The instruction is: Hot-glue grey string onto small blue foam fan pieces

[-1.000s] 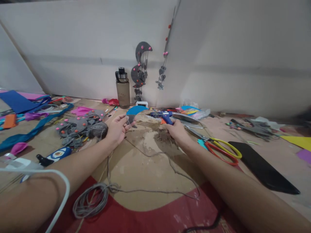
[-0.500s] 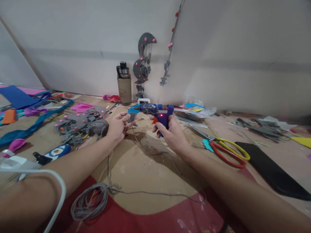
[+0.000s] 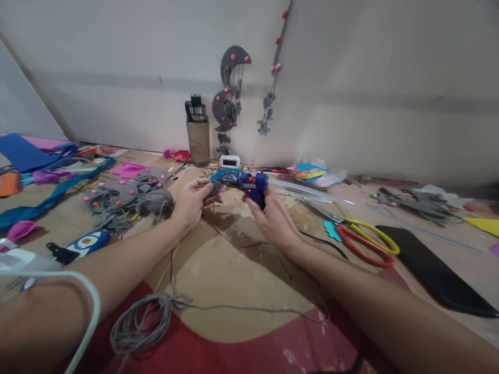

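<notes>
My right hand (image 3: 273,215) is wrapped round the grip of a blue glue gun (image 3: 255,189), whose small indicator light glows. The gun's nozzle points left, close to my left hand (image 3: 193,202). Between the fingertips of that hand is a small grey felt piece (image 3: 215,190), and I cannot tell whether the nozzle touches it. A thin grey yarn (image 3: 234,241) hangs from the piece and trails over the cardboard. A loose yarn coil (image 3: 142,322) lies near my left forearm.
Red-and-yellow-handled scissors (image 3: 366,241) and a black phone-like slab (image 3: 432,272) lie to the right. A bottle (image 3: 198,140) and a small white clock (image 3: 230,161) stand by the wall. At left are grey felt shapes (image 3: 120,195), a yarn ball (image 3: 156,201) and a white cable (image 3: 93,296).
The glue gun has come slightly down and left, its nozzle now at the felt piece. The left fingers have turned, showing more of that piece. The view has shifted a little.
</notes>
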A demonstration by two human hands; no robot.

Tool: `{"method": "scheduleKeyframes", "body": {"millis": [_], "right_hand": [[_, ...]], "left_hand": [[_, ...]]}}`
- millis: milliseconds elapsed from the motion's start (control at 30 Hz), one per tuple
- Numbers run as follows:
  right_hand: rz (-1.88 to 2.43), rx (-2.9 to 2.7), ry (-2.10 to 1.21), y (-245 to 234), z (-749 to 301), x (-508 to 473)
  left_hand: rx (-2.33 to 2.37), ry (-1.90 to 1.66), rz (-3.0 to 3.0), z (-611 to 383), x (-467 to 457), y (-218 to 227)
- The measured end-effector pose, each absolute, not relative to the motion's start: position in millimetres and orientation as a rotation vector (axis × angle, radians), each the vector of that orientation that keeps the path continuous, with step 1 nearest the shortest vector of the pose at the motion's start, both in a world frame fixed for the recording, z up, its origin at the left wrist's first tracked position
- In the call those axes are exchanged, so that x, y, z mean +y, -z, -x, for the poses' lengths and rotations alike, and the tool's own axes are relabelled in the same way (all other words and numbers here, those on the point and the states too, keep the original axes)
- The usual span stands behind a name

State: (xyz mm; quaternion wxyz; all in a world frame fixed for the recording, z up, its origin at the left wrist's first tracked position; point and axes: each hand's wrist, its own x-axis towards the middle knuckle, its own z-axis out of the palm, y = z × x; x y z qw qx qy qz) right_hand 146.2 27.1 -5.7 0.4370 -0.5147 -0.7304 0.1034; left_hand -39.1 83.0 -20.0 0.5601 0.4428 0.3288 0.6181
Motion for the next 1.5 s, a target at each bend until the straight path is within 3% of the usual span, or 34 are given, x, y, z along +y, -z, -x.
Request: {"method": "scheduleKeyframes", "body": {"millis": [1500], "right_hand": [[1.407,-1.853,-0.112,14.0,-139.7,26.5]], "left_hand": [[0.788,-1.443,-1.068,36.1,79.9,19.5]]}}
